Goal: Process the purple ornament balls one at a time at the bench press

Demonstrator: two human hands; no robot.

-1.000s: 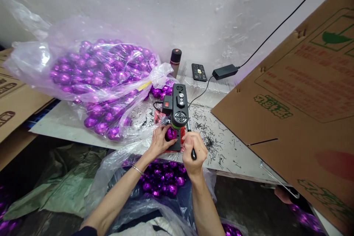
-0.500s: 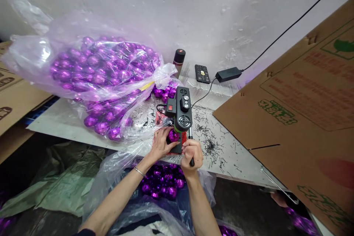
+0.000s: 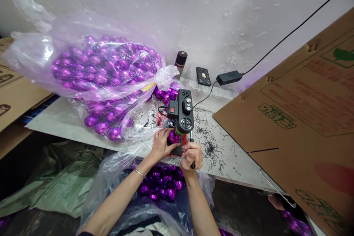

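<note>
The left hand (image 3: 162, 145) clasps a purple ball (image 3: 174, 137) beneath the press (image 3: 184, 112). Apart from it, to the right, the right hand (image 3: 191, 156) is wrapped round the lever (image 3: 191, 135). A stuffed bag (image 3: 105, 62) lies left; a phone (image 3: 203, 76) lies far, right of the press.

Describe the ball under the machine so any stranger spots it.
On the pale table, find the black machine with a red switch. Below its near end sits a purple ball; unlike the heaped balls, the left hand holds it.
</note>
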